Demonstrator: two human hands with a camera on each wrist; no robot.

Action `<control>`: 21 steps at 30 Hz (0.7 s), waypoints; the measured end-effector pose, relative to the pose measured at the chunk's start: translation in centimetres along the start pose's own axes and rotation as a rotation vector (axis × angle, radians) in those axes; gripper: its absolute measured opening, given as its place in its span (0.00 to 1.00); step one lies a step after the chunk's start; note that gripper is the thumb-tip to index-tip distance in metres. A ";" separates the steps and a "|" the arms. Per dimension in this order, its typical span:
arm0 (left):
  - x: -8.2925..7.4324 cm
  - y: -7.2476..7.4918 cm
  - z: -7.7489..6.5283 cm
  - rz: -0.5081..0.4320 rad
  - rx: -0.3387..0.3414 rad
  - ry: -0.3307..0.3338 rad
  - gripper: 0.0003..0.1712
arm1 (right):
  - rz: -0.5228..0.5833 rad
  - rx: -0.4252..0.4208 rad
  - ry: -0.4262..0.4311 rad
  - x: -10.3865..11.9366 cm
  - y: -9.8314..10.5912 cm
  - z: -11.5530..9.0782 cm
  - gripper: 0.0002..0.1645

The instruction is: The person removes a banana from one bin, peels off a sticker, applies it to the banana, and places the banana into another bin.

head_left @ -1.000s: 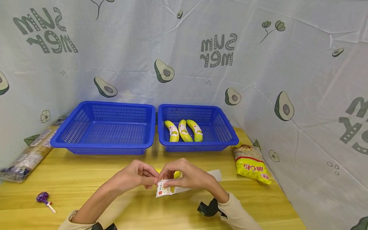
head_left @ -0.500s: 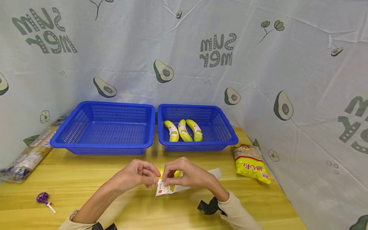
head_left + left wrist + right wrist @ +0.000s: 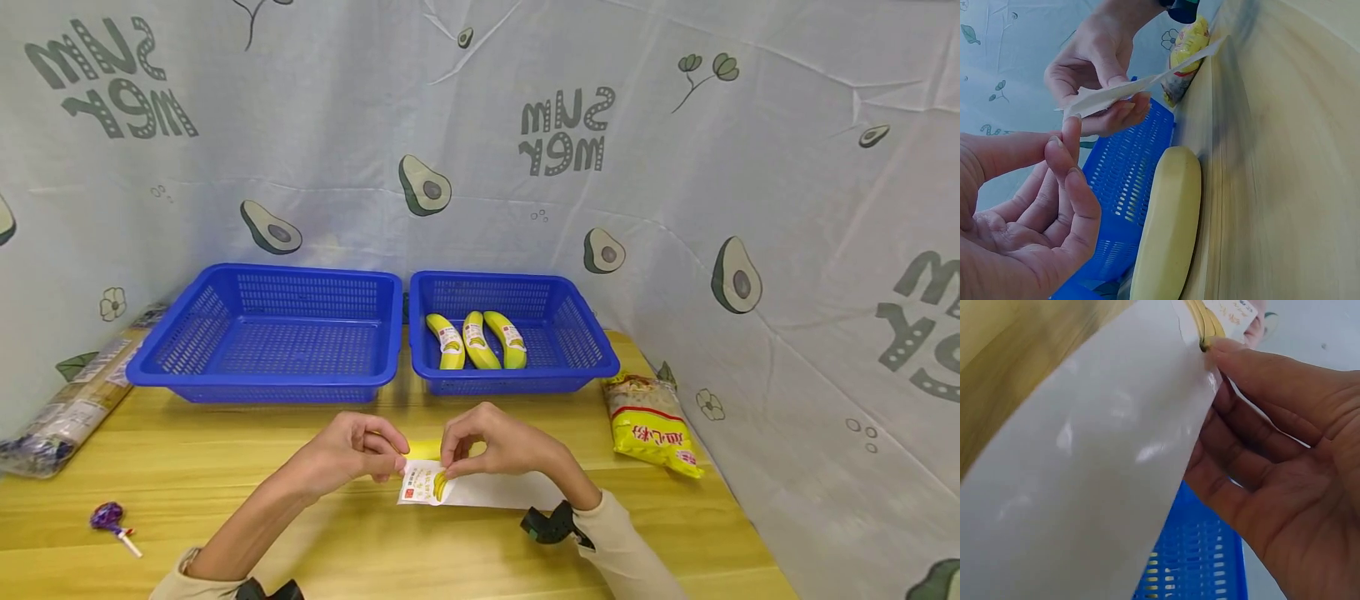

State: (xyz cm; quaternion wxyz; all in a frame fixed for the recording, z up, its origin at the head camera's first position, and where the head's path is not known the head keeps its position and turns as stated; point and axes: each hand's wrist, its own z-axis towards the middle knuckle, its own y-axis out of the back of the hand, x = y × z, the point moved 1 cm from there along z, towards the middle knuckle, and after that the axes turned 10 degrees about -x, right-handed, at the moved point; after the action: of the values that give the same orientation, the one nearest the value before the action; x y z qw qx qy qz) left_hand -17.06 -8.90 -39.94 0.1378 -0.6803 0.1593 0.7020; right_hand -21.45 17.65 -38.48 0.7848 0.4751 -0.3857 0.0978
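Note:
A white glossy strip of sticker backing [image 3: 502, 490], printed at its left end with a banana label [image 3: 420, 483], is held up over the table. My right hand [image 3: 498, 442] pinches it between thumb and fingers beside the banana picture, as the right wrist view [image 3: 1297, 425] also shows. At the strip's upper left corner, my left hand [image 3: 352, 454] has its thumb and index fingertips pinched together at the edge. A yellow banana [image 3: 1169, 225] lies on the table behind the strip, mostly hidden by it in the head view.
Two blue baskets [image 3: 262, 379] stand at the back; the right basket [image 3: 517, 385] holds three labelled bananas [image 3: 480, 342]. A yellow food bag [image 3: 652, 425] lies at right. On the left are a long wrapped package [image 3: 75, 408] and a purple lollipop [image 3: 108, 517].
My right hand has shifted slightly right along the strip, uncovering more of the banana label. The strip's right part has swung down toward me. My left hand has barely moved.

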 end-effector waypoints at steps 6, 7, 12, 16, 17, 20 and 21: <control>0.1 0.1 0.1 0.038 -0.031 -0.008 0.12 | -0.008 0.036 -0.036 -0.4 0.2 -0.1 0.05; 0.1 0.1 0.1 0.042 -0.033 -0.008 0.12 | -0.012 0.042 -0.037 -0.4 0.2 -0.1 0.05; 0.4 0.2 0.2 0.089 -0.039 -0.020 0.11 | -0.025 0.063 -0.040 -0.4 0.2 -0.1 0.06; 0.6 0.2 0.3 0.145 -0.034 -0.032 0.11 | -0.030 0.067 -0.022 -0.2 0.3 -0.2 0.04; 0.6 0.2 0.3 0.159 -0.030 -0.038 0.10 | -0.022 0.068 -0.020 -0.1 0.4 -0.3 0.04; 0.8 0.2 0.2 0.198 -0.015 -0.048 0.07 | 0.005 0.059 -0.014 -0.2 0.6 -0.4 0.04; 0.9 0.1 0.2 0.213 -0.008 -0.047 0.06 | 0.016 0.060 -0.017 -0.2 0.7 -0.5 0.05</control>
State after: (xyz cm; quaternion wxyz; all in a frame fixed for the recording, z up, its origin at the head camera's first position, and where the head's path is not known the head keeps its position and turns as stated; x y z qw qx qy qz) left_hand -17.32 -8.95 -40.85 0.0634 -0.6434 0.2245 0.7291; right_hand -21.69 18.44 -38.25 0.7663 0.4959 -0.3929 0.1117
